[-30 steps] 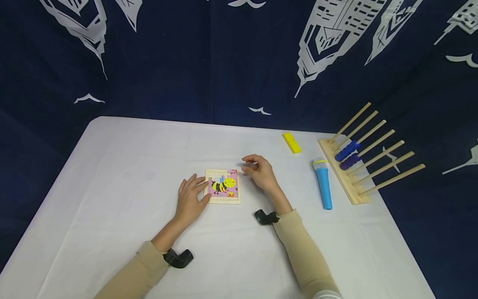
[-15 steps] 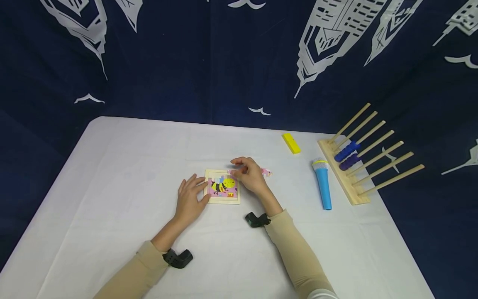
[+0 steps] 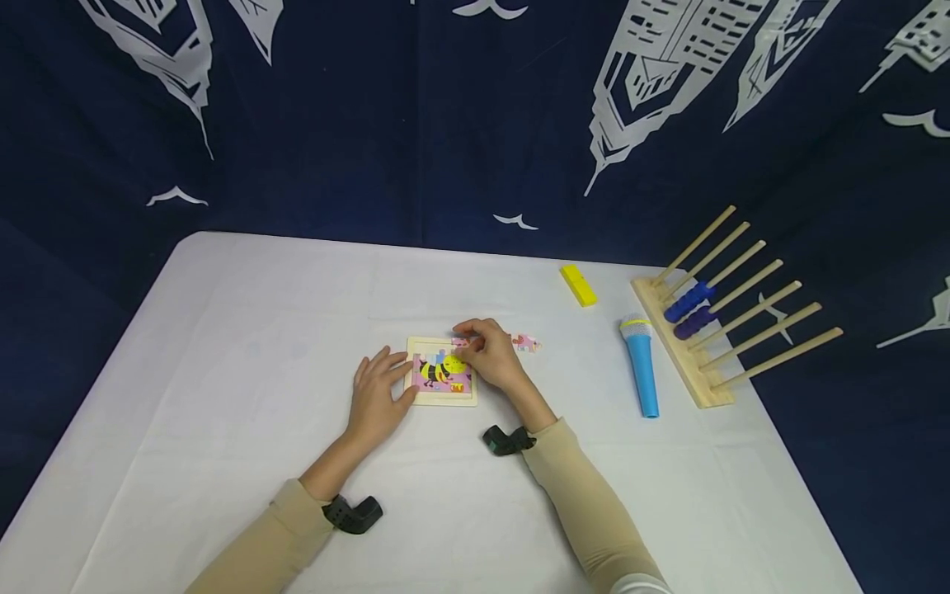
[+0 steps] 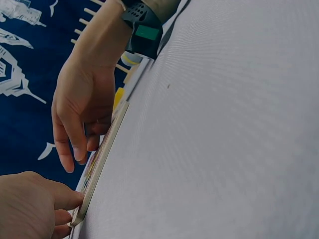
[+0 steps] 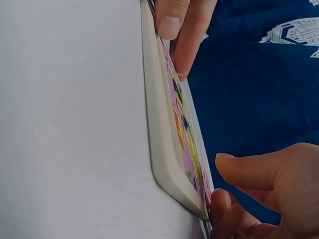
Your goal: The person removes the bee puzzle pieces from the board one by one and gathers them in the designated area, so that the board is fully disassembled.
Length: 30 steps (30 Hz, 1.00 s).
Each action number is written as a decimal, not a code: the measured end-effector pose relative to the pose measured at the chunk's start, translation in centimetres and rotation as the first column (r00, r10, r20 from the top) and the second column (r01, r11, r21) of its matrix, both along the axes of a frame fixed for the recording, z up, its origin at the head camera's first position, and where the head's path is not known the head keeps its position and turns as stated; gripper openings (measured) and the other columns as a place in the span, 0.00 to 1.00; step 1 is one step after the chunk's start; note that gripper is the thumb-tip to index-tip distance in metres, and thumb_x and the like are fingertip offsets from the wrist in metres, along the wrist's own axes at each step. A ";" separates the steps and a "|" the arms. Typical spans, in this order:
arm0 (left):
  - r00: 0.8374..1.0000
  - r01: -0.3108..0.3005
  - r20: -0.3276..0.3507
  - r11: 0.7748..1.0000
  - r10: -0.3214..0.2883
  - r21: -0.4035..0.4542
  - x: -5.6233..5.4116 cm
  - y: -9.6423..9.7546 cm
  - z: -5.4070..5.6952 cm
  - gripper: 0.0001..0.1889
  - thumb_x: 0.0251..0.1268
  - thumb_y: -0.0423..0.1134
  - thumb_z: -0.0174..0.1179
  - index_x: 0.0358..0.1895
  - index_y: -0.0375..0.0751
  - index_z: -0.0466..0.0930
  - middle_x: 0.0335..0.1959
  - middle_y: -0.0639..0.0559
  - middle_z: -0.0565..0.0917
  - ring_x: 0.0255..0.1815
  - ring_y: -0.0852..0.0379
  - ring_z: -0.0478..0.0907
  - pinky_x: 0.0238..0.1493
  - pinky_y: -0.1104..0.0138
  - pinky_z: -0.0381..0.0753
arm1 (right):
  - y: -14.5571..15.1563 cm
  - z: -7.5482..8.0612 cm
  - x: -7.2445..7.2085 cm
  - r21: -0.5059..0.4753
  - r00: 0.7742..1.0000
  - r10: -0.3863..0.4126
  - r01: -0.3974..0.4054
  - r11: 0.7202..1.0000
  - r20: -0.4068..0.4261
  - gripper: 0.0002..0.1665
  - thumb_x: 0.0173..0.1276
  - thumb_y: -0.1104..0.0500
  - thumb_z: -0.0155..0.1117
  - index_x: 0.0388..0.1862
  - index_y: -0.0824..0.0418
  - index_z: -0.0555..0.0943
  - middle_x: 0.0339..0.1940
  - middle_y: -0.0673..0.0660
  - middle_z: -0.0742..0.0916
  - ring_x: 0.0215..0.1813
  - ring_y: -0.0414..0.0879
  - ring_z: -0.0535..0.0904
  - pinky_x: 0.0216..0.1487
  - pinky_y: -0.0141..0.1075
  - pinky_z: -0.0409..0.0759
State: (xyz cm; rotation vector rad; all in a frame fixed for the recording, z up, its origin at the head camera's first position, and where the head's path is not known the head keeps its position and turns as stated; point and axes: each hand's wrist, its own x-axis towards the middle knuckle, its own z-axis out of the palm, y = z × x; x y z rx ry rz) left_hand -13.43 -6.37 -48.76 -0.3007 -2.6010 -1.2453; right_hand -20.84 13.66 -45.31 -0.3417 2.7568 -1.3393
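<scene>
A small wooden frame puzzle (image 3: 444,398) with a bee picture lies flat on the white table. My left hand (image 3: 378,400) rests at its left side, with thumb and fingertips touching the rim. Over the upper right corner is my right hand (image 3: 490,355), its fingers bent loosely. In the right wrist view, the right thumb (image 5: 249,167) stands apart from the fingers near the puzzle's corner, and nothing shows between them. A pink patterned piece (image 3: 460,341) shows at the frame's top right, partly hidden by the right hand. Right of that hand lies pink patterned puzzle material (image 3: 527,342).
A yellow block (image 3: 578,285) lies toward the back edge of the table. To the right are a blue toy microphone (image 3: 641,371) and a wooden peg rack (image 3: 686,346) with blue and purple beads (image 3: 693,322). A dark printed cloth (image 3: 334,124) hangs behind.
My right hand has moved left from beside the puzzle to over its upper right corner, uncovering the pink material on the table. My left hand has stayed in place.
</scene>
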 end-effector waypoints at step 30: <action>1.000 -0.006 0.010 1.000 0.006 -0.006 0.0 0.1 0.0 0.21 0.55 0.31 0.68 0.53 0.26 0.81 0.61 0.36 0.78 0.72 0.35 0.62 0.74 0.40 0.47 | 0.0 0.0 -0.2 -0.088 1.000 -0.011 0.010 0.996 -0.016 0.06 0.66 0.70 0.61 0.40 0.63 0.80 0.30 0.56 0.80 0.28 0.42 0.71 0.29 0.27 0.69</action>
